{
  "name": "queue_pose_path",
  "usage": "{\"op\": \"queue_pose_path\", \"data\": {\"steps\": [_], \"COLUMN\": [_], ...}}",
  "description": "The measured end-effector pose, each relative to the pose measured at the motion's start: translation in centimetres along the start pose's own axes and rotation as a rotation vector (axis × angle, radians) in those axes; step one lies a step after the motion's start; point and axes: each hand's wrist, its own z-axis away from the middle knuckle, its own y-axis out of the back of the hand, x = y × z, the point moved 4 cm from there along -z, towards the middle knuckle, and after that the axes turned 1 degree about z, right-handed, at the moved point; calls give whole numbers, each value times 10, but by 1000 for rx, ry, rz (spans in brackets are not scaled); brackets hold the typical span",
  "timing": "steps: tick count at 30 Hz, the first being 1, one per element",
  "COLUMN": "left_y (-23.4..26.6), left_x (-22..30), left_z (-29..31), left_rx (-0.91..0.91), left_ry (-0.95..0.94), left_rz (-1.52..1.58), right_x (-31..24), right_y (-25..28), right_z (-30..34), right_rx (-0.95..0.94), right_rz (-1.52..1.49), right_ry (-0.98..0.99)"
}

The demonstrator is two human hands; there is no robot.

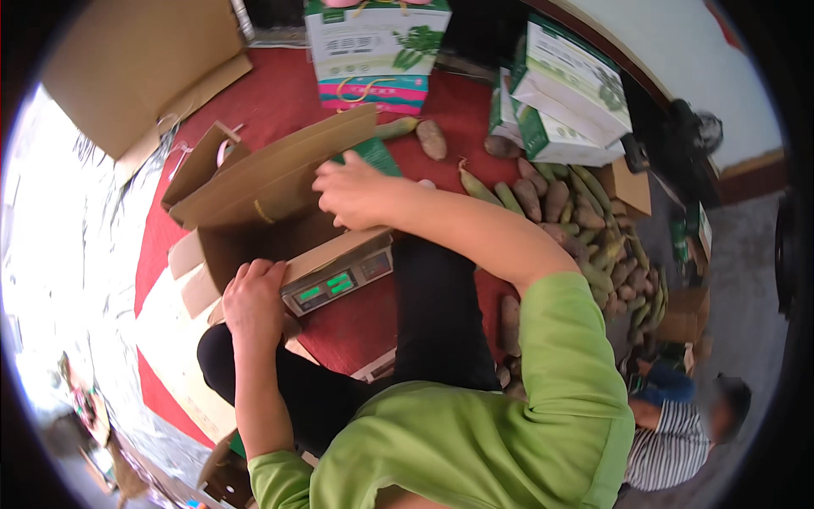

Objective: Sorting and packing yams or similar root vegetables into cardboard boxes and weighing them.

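Observation:
An open brown cardboard box [254, 191] stands in front of me with its flaps up. Under its near side is a scale [326, 290] with a green-lit display. At the near left corner, my left hand [253, 301] is closed over the box's edge. My right hand [352, 193] reaches across the box's right end, its fingers loosely bent and apart, with nothing visible between them. The fingers hang over the opening, and the forearm hides part of that end. A green panel [373, 155] shows just behind this hand. The bottom of the box is in shadow.
A pile of brownish tubers and long green vegetables [593, 229] lies on the right of the red mat [280, 85]. White-and-green cartons [568, 93] are stacked behind it. A printed gift box [377, 42] stands ahead, and a large cardboard sheet [140, 68] far left. A person in stripes [670, 450] sits lower right.

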Motion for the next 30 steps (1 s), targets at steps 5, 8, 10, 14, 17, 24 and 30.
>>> {"op": "queue_pose_path", "data": {"steps": [5, 8, 10, 14, 17, 24, 30], "left_y": [-4, -7, -8, -8, -14, -21, -21], "left_x": [-1, -1, -1, -1, -4, -6, 1], "left_z": [6, 6, 4, 4, 3, 6, 8], "left_rx": [-22, -5, -5, -43, -62, -21, -39], "left_ry": [32, 27, 15, 31, -9, -102, -97], "left_rz": [23, -17, -19, -3, -44, -29, -61], "right_x": [9, 30, 56, 89, 80, 1, -166], "right_y": [6, 27, 27, 12, -10, -215, -388], "right_z": [20, 52, 79, 144, 213, 359, 401], "right_rx": [83, 181, 255, 708, 832, 341, -350], "right_rz": [265, 396, 378, -216, -378, -688, -838], "right_ry": [-95, -230, -330, -419, -573, -1076, -1142]}}
